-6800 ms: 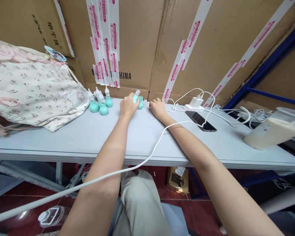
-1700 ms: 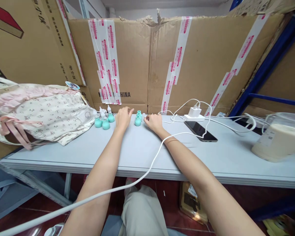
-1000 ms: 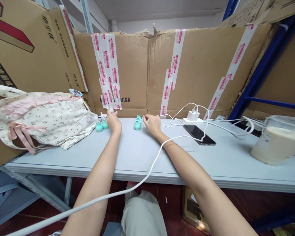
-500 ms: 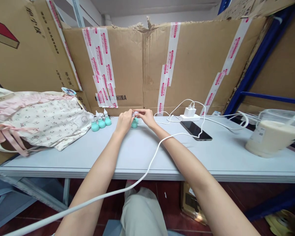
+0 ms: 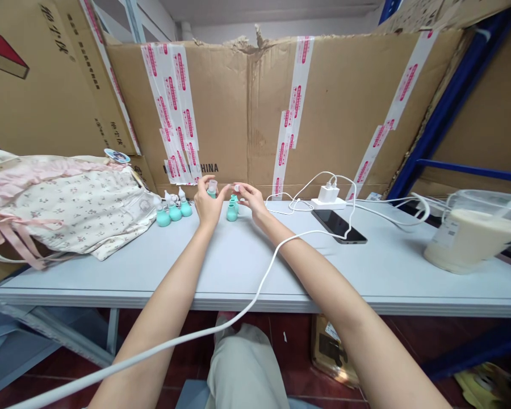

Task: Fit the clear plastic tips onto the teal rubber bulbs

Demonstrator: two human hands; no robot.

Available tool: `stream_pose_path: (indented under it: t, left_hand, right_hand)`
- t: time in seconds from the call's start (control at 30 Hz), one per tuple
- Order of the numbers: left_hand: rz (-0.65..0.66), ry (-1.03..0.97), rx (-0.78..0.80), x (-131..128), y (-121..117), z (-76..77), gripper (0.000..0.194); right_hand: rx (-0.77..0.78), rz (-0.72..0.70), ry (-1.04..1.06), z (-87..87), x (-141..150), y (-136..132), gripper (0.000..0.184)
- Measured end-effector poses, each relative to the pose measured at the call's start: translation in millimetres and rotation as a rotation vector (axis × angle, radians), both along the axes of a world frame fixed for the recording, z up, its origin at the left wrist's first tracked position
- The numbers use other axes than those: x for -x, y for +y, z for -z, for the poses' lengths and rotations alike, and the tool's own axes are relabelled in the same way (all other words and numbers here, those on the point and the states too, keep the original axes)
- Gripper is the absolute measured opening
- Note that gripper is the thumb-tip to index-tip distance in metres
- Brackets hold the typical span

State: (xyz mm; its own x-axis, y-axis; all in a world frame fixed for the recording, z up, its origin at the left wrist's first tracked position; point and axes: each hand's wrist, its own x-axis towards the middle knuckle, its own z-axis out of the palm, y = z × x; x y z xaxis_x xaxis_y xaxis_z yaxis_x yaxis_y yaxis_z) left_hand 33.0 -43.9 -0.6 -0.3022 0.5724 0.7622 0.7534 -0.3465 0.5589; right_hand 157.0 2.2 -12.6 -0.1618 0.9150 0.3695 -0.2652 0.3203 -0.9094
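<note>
My left hand (image 5: 207, 204) is closed around a teal squeeze bulb (image 5: 212, 193) with a clear collar on top. Beside it, my right hand (image 5: 251, 200) pinches a small whitish clear piece (image 5: 237, 187) between thumb and fingers, apart from the bulb. Below and between the hands stand two teal bulbs without tips, the front one (image 5: 231, 213) partly covering the one behind. Left of my left hand, three teal bulbs (image 5: 175, 213) with pointed clear nozzles stand in a row by a floral bag.
The floral fabric bag (image 5: 80, 199) lies at the left. A phone (image 5: 339, 226), a white charger (image 5: 329, 193) and a drink cup (image 5: 455, 238) are at the right. A white cable (image 5: 264, 272) crosses over my right arm. A cardboard wall (image 5: 221, 113) closes the back.
My hands have moved apart. The left one has gone left and up with a bulb in it, and the right one holds the small clear piece. Two tipless bulbs now show between them.
</note>
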Motion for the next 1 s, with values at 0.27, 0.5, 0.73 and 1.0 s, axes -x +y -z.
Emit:
stream_pose_path:
  t: [0.27,0.5,0.73,1.0]
  left_hand:
    - [0.253,0.178,0.071,-2,7,6.2,0.024]
    - [0.144,0.156,-0.042,0,10,8.8,0.017]
    - [0.199,0.173,-0.045,-2,8,7.1,0.02]
    - [0.108,0.141,0.154,2,11,11.6,0.031]
  right_hand:
    - [0.137,-0.16,0.077,5.5,3,5,0.004]
    - [0.149,-0.144,-0.011,3.5,0,1,0.017]
    - [0.167,-0.131,-0.055,2.9,-7,1,0.015]
    - [-0.08,0.187,-0.364,-11.6,-37,17,0.021]
